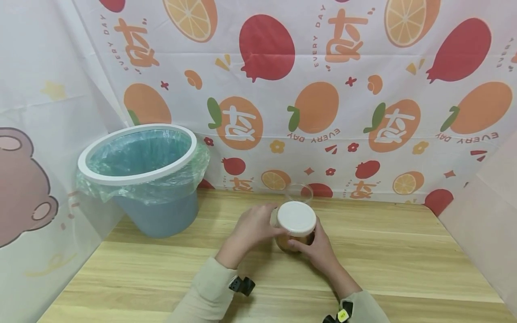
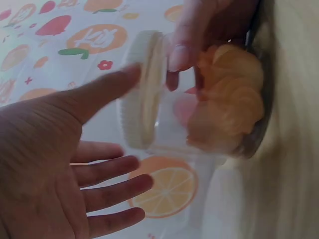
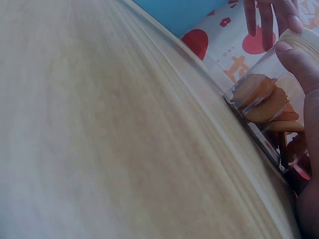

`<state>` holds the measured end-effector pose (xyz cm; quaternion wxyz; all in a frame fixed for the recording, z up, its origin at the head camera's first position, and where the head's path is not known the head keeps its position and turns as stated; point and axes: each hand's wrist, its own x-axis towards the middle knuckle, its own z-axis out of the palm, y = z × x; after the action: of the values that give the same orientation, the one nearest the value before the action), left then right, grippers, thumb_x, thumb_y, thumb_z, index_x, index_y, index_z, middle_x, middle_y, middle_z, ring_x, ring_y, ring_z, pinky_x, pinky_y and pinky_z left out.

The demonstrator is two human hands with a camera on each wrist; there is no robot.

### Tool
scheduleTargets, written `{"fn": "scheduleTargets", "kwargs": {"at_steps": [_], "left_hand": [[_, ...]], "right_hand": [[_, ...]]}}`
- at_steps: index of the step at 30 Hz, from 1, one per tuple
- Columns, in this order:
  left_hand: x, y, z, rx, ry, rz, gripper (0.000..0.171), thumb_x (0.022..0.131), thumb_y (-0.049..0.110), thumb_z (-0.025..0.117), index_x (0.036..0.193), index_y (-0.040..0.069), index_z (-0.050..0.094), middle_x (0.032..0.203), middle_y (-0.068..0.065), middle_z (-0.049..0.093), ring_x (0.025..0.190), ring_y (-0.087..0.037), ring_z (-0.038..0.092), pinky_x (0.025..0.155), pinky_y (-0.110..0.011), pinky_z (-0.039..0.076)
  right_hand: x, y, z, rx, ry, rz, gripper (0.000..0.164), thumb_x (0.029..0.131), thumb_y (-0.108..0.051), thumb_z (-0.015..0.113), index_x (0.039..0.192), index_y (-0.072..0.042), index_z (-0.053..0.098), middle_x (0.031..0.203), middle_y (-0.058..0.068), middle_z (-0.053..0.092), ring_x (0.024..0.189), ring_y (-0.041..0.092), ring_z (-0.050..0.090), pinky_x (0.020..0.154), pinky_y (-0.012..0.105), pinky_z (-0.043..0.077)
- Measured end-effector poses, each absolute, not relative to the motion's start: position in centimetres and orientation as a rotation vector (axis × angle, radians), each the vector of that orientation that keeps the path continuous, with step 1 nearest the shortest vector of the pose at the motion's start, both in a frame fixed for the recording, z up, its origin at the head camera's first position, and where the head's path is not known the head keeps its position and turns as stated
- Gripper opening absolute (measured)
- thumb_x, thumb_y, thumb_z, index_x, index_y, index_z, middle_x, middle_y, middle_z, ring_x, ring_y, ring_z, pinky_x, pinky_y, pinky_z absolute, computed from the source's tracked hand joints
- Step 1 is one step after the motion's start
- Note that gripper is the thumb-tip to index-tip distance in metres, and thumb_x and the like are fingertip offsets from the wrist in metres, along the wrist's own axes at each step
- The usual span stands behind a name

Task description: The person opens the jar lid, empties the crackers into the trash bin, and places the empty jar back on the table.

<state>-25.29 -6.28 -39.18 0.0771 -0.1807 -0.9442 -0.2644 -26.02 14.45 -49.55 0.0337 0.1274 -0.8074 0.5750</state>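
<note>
A clear jar [image 1: 284, 243] of swirled, golden-brown cookies [image 2: 234, 97] stands on the table under a ridged white lid [image 1: 296, 217]. My right hand [image 1: 321, 249] grips the jar from the right, its thumb across the front near the lid. On the other side is my left hand [image 1: 256, 226]. Its thumb reaches the lid's edge in the left wrist view, while the other fingers [image 2: 117, 191] extend straight and spread, away from the jar. Part of the jar wall is hidden behind the right hand.
Just behind the jar, a clear round rim [image 1: 299, 184] shows against the fruit-print cloth [image 1: 268, 107]. A blue-grey bin [image 1: 161, 220] with a white ring and a green plastic liner stands at the back left of the wooden table [image 1: 387, 264].
</note>
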Motion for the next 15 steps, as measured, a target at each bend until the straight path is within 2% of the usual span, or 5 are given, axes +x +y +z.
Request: {"fn": "scheduleTargets", "kwargs": {"at_steps": [4, 10, 12, 15], "left_hand": [[-25.7, -5.4, -40.5, -0.575, -2.785, -0.896, 0.085, 0.073, 0.046, 0.089, 0.142, 0.010, 0.054, 0.134, -0.011, 0.064, 0.120, -0.029, 0.062, 0.098, -0.050, 0.052], [-25.8, -3.7, -42.2, -0.537, -2.744, -1.071, 0.103, 0.072, 0.057, 0.085, 0.153, 0.013, 0.039, 0.143, -0.013, 0.053, 0.123, -0.027, 0.057, 0.096, -0.048, 0.053], [-25.7, -3.3, -42.4, -0.501, -2.739, -1.087, 0.108, 0.071, 0.059, 0.085, 0.156, 0.014, 0.035, 0.146, -0.013, 0.052, 0.123, -0.028, 0.058, 0.095, -0.049, 0.053], [-25.6, -2.9, -42.5, -0.465, -2.736, -1.099, 0.111, 0.071, 0.060, 0.085, 0.158, 0.016, 0.032, 0.148, -0.013, 0.049, 0.123, -0.029, 0.058, 0.095, -0.051, 0.054]], "right_hand": [[-26.1, 14.6, -49.8, 0.400, -2.462, 1.763, 0.099, 0.078, -0.021, 0.088, 0.156, -0.019, 0.028, 0.153, 0.007, 0.046, 0.142, 0.023, 0.041, 0.119, 0.049, 0.032], [-26.2, 14.8, -50.0, 0.419, -2.447, 1.752, 0.094, 0.079, -0.017, 0.086, 0.155, -0.018, 0.031, 0.152, 0.008, 0.049, 0.138, 0.020, 0.045, 0.113, 0.029, 0.038], [-26.2, 14.7, -50.1, 0.423, -2.453, 1.750, 0.096, 0.079, -0.018, 0.086, 0.156, -0.020, 0.029, 0.153, 0.007, 0.048, 0.138, 0.020, 0.045, 0.113, 0.028, 0.038], [-26.2, 14.6, -50.0, 0.426, -2.461, 1.733, 0.097, 0.079, -0.020, 0.087, 0.157, -0.020, 0.028, 0.154, 0.007, 0.048, 0.139, 0.020, 0.045, 0.114, 0.034, 0.040]]}}
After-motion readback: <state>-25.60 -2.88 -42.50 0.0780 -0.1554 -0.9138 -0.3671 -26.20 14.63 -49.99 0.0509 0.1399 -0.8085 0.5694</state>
